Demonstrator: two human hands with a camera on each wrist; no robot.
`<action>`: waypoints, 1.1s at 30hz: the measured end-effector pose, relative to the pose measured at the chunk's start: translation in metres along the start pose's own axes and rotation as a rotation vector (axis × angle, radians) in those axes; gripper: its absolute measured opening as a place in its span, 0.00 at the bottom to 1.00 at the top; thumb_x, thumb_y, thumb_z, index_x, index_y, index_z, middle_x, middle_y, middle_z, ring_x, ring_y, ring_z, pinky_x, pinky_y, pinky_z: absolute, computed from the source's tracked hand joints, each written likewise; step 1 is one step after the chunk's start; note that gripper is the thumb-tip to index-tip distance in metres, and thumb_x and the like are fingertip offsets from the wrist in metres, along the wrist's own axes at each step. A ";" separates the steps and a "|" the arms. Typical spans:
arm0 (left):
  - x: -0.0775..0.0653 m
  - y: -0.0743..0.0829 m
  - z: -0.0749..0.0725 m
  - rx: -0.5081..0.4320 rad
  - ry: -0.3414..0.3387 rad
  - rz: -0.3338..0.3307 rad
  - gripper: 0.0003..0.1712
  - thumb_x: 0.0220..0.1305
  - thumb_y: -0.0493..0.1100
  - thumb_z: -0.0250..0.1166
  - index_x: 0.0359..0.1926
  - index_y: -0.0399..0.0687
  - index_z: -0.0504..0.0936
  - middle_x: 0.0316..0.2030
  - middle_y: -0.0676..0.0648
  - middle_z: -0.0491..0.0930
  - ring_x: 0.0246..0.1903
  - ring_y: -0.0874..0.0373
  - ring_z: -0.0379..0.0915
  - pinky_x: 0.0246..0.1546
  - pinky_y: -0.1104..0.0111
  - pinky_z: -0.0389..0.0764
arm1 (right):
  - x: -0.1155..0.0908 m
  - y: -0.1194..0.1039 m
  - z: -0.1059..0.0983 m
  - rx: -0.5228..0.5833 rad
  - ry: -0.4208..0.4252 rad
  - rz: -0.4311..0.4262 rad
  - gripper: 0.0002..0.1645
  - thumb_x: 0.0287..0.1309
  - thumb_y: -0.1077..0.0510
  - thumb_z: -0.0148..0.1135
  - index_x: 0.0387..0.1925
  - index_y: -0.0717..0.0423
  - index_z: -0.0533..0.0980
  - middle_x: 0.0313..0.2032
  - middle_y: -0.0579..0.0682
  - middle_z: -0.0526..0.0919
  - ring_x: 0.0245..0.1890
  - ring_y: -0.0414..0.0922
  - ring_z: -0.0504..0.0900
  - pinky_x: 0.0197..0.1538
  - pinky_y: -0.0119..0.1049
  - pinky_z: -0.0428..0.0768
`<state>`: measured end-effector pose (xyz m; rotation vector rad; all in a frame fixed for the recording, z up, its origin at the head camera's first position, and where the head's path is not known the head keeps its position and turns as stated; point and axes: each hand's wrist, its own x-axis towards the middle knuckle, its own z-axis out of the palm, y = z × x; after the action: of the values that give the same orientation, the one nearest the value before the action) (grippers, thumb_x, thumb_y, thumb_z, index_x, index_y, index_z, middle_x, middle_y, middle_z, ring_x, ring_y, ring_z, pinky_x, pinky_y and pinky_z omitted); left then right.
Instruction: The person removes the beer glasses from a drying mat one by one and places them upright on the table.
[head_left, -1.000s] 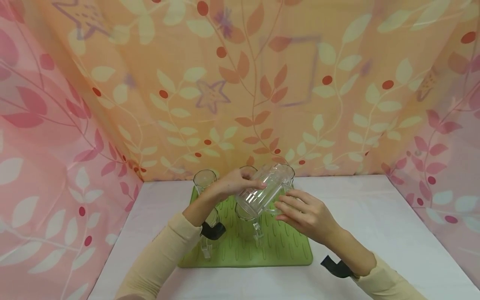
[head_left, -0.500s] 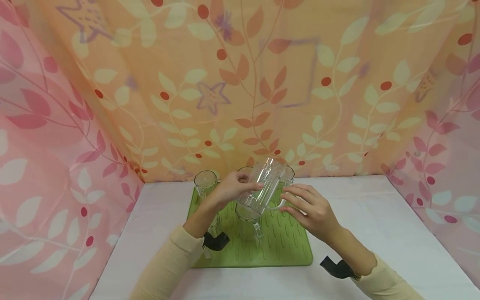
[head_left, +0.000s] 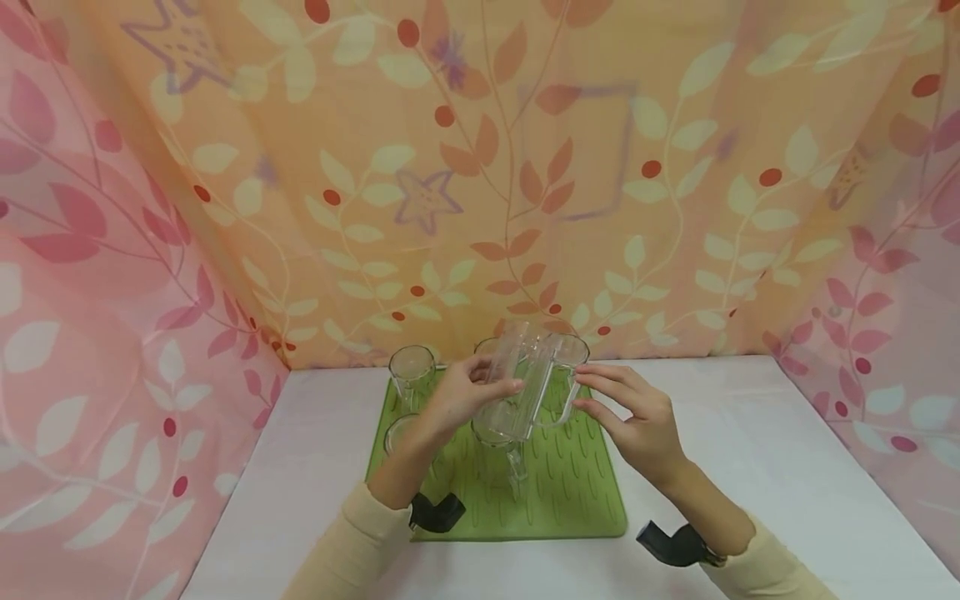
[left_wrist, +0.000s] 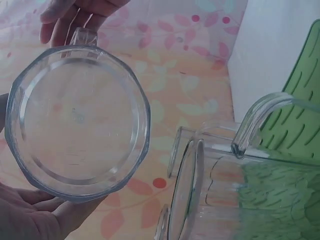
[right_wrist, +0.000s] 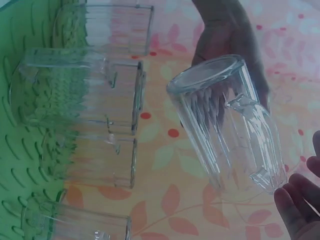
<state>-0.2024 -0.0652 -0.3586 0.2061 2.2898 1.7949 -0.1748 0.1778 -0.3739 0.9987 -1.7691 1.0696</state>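
My left hand (head_left: pixel 459 398) grips a clear glass mug (head_left: pixel 525 392) around its body, thumb across the near side. Tilted, the mug hangs above the others, and its round base (left_wrist: pixel 77 120) fills much of the left wrist view. My right hand (head_left: pixel 633 417) is beside the mug's handle (right_wrist: pixel 262 142), its fingers fairly straight and a fingertip touching the outside of the handle. Beneath, a front-middle glass mug (head_left: pixel 516 471) stands on the green mat (head_left: pixel 555 500). Part of that mug is hidden behind the held one.
Several more clear mugs stand on the mat: a back-left mug (head_left: pixel 412 371), a front-left mug (head_left: pixel 397 429) partly behind my left arm, and a back-right mug (head_left: pixel 572 346). White cloth (head_left: pixel 720 450) surrounds the mat. A patterned orange curtain (head_left: pixel 517 208) closes the back.
The held mug has turned to a steeper, more upright tilt. My right hand has shifted slightly right, its fingers loosening around the handle. My left hand has lowered slightly.
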 end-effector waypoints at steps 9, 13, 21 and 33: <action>-0.014 -0.008 0.006 -0.070 0.049 0.044 0.45 0.52 0.54 0.75 0.69 0.48 0.65 0.69 0.40 0.65 0.70 0.42 0.60 0.67 0.49 0.69 | 0.002 -0.003 -0.002 0.289 0.031 0.169 0.23 0.40 0.84 0.65 0.44 0.79 0.78 0.42 0.64 0.84 0.45 0.41 0.85 0.50 0.29 0.83; -0.017 -0.012 0.009 -0.072 0.080 0.079 0.43 0.52 0.53 0.75 0.67 0.49 0.67 0.66 0.42 0.69 0.69 0.43 0.62 0.66 0.49 0.70 | -0.001 -0.004 -0.001 0.369 0.038 0.249 0.25 0.38 0.89 0.60 0.45 0.82 0.76 0.45 0.59 0.84 0.46 0.41 0.85 0.50 0.29 0.83; -0.024 -0.024 0.017 -0.092 0.142 0.124 0.42 0.52 0.51 0.75 0.65 0.46 0.68 0.64 0.43 0.71 0.68 0.44 0.63 0.67 0.46 0.68 | -0.011 -0.007 0.003 0.464 0.059 0.431 0.20 0.48 0.83 0.60 0.46 0.82 0.75 0.45 0.50 0.86 0.44 0.38 0.85 0.47 0.26 0.84; -0.025 -0.039 0.026 -0.179 0.206 0.209 0.39 0.49 0.43 0.77 0.59 0.42 0.67 0.61 0.43 0.72 0.66 0.48 0.65 0.69 0.51 0.68 | -0.020 -0.003 0.008 0.451 -0.020 0.641 0.17 0.55 0.74 0.62 0.47 0.79 0.76 0.42 0.43 0.87 0.43 0.34 0.85 0.46 0.26 0.84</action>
<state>-0.1709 -0.0566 -0.4001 0.2476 2.2962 2.2077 -0.1676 0.1734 -0.3936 0.6922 -1.9617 1.9269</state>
